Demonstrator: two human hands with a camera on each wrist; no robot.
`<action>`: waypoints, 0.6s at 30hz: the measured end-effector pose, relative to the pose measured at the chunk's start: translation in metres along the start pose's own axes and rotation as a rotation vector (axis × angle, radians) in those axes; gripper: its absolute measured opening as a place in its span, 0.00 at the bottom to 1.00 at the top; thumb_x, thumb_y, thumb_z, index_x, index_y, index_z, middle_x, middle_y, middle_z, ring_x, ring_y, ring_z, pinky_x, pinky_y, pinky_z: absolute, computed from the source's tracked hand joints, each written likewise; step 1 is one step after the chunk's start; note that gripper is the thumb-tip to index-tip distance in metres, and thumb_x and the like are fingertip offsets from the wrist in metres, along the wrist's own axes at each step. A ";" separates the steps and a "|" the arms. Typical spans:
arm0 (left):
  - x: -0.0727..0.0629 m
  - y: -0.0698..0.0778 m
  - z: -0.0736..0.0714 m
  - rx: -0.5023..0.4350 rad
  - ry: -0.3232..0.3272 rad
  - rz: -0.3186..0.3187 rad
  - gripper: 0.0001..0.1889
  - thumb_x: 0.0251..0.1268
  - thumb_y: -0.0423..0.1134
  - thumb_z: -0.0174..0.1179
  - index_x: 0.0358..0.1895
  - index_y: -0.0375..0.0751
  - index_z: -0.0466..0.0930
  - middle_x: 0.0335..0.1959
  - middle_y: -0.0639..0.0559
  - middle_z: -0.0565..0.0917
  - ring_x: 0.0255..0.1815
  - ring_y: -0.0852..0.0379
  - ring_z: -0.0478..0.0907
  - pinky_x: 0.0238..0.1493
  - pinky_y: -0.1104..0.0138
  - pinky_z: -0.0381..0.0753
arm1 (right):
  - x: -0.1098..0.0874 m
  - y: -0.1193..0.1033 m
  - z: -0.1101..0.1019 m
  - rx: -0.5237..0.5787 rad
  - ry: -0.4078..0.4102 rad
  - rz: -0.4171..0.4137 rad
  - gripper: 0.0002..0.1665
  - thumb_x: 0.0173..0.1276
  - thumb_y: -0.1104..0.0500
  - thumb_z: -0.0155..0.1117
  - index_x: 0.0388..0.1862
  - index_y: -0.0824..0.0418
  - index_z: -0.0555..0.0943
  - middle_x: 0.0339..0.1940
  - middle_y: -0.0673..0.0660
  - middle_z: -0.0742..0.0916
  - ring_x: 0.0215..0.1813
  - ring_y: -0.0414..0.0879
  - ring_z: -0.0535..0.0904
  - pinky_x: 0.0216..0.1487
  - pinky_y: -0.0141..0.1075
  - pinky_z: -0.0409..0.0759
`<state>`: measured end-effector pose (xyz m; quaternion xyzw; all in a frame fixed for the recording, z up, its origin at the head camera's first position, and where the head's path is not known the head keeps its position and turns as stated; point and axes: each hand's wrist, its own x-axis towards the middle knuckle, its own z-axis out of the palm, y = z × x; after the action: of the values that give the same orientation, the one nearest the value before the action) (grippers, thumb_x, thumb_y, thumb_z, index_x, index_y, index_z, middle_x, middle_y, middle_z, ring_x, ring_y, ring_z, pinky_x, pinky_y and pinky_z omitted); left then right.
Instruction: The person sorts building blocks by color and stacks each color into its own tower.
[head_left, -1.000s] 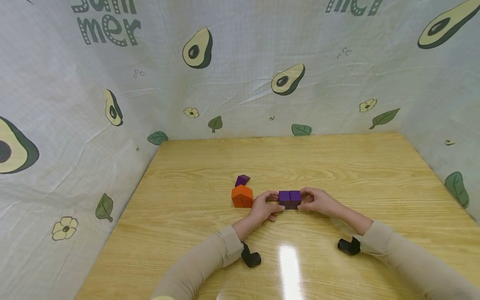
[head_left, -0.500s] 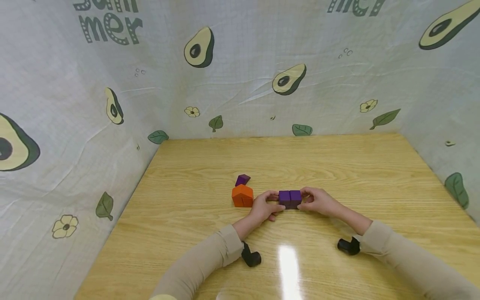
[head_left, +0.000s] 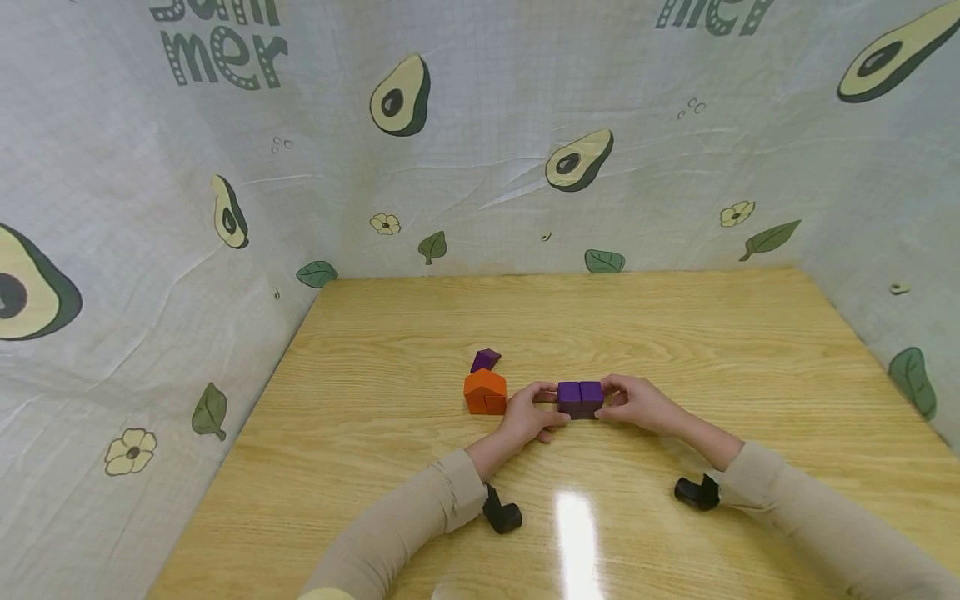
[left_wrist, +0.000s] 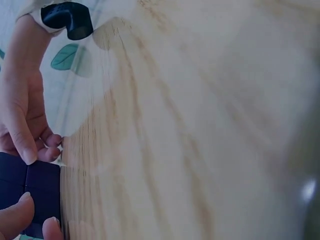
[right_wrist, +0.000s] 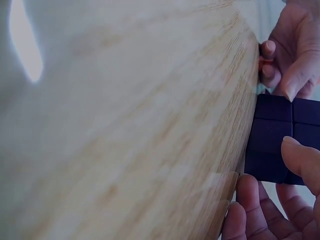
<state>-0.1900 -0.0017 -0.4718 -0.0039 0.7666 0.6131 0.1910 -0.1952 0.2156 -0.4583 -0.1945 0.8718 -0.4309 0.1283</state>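
Note:
A block of purple cubes (head_left: pixel 581 398) stands on the table between my two hands, with seams between its pieces. My left hand (head_left: pixel 528 414) pinches its left end, thumb at the front and index finger behind. From the other side, my right hand (head_left: pixel 637 403) holds the right end in a like pinch. In the left wrist view the dark cubes (left_wrist: pixel 42 187) fill the lower left corner, a thumb on their face. The right wrist view shows the cubes (right_wrist: pixel 270 135) close up, with the right thumb on the front and its other fingers curled near the table.
Just left of my left hand stands a small orange block shape (head_left: pixel 485 393) with a peaked top. Behind it lies a slanted purple piece (head_left: pixel 485 360). A patterned cloth (head_left: pixel 480 150) hangs around the back and sides of the wooden table (head_left: pixel 420 325).

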 end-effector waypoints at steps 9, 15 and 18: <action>-0.006 0.013 -0.005 0.162 -0.036 0.037 0.41 0.45 0.32 0.70 0.66 0.47 0.61 0.59 0.47 0.71 0.14 0.57 0.71 0.17 0.67 0.77 | 0.000 0.003 0.001 0.013 -0.004 -0.003 0.21 0.56 0.59 0.68 0.44 0.70 0.75 0.40 0.63 0.83 0.34 0.44 0.79 0.31 0.31 0.76; -0.022 0.045 -0.024 0.318 -0.071 0.166 0.40 0.48 0.38 0.70 0.67 0.47 0.59 0.61 0.47 0.70 0.18 0.59 0.70 0.23 0.67 0.77 | 0.001 0.003 0.001 0.011 0.002 -0.009 0.21 0.55 0.59 0.69 0.44 0.70 0.75 0.39 0.63 0.83 0.35 0.44 0.79 0.31 0.31 0.76; -0.030 0.064 -0.036 0.414 -0.058 0.225 0.37 0.51 0.41 0.68 0.66 0.47 0.62 0.60 0.49 0.71 0.16 0.60 0.68 0.22 0.70 0.74 | 0.001 0.003 0.001 0.014 0.000 -0.005 0.22 0.55 0.58 0.69 0.44 0.70 0.75 0.39 0.62 0.83 0.35 0.44 0.79 0.31 0.31 0.76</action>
<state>-0.1883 -0.0266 -0.3968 0.1383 0.8657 0.4602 0.1400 -0.1961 0.2164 -0.4616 -0.1959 0.8682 -0.4374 0.1287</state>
